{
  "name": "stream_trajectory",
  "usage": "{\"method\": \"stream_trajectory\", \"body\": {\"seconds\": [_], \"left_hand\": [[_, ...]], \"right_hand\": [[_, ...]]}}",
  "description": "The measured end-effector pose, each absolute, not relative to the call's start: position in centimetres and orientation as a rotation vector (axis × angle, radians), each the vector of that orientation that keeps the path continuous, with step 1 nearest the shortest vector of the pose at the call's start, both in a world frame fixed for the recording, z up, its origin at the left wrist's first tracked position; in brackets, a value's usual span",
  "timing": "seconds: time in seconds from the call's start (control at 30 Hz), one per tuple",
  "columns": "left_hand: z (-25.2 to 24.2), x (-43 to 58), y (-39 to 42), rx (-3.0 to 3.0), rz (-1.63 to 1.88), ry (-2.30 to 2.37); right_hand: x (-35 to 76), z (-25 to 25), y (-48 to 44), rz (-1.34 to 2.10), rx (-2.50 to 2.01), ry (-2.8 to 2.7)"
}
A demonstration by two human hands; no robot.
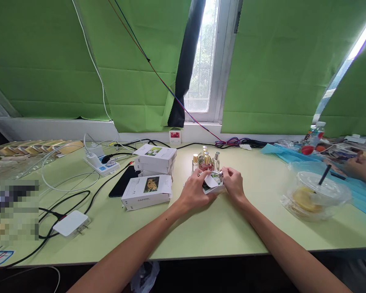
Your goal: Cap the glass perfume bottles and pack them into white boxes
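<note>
I'm holding the white box (215,190) with my left fingers (202,177) while my right fingers (227,174) are pinching narrowly at its right end, seemingly needing steadiness.

a pale desk (219,236) bears cables (228,142) along its back edge, white boxes (148,191) mid-left, an adapter (71,223) toward its front-left corner.

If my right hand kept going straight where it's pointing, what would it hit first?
Your right hand would likely meet the white box at once, then perhaps the glass bottles; depth is unclear.
</note>
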State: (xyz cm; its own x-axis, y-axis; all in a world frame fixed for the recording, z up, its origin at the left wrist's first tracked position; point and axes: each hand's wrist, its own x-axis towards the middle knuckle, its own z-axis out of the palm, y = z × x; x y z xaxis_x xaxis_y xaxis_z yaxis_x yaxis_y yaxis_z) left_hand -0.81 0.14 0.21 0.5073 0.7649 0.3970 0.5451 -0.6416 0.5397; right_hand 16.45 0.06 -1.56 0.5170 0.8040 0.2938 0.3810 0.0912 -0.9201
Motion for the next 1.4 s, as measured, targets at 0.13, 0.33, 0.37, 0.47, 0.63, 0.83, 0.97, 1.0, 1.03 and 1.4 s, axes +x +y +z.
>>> {"method": "stream_trajectory", "body": {"seconds": [0.13,0.33,0.37,0.47,0.63,0.83,0.97,1.0,1.03,1.4], "left_hand": [[0.43,-0.81,-0.03,2.401,0.881,1.103],[0.42,-0.81,-0.01,2.400,0.887,1.095],[0.39,-0.81,0.00,2.400,0.888,1.095],[0.35,-0.83,0.02,2.402,0.896,1.098],[0.32,-0.84,0.05,2.408,0.897,1.105],[0.24,-0.83,0.10,2.407,0.899,1.106],[0.40,-0.82,0.01,2.406,0.883,1.109],[0.43,-0.82,-0.01,2.405,0.883,1.111],[0.45,-0.82,-0.02,2.404,0.882,1.113],[0.24,-0.84,0.11,2.407,0.891,1.119]], "right_hand": [[16.46,-1.50,0.00,0.438,-1.532,-1.068],[16.49,-1.45,-0.02,0.440,-1.536,-1.078],[16.49,-1.47,-0.01,0.447,-1.531,-1.077],[16.51,-1.59,0.03,0.461,-1.509,-1.079],[16.58,-1.78,0.11,0.479,-1.478,-1.076],[16.61,-1.96,0.24,0.510,-1.456,-1.072],[16.67,-2.04,0.32,0.509,-1.437,-1.094],[16.69,-2.06,0.32,0.509,-1.434,-1.099],[16.70,-2.08,0.33,0.510,-1.429,-1.103],[16.80,-2.08,0.45,0.560,-1.412,-1.119]]}}
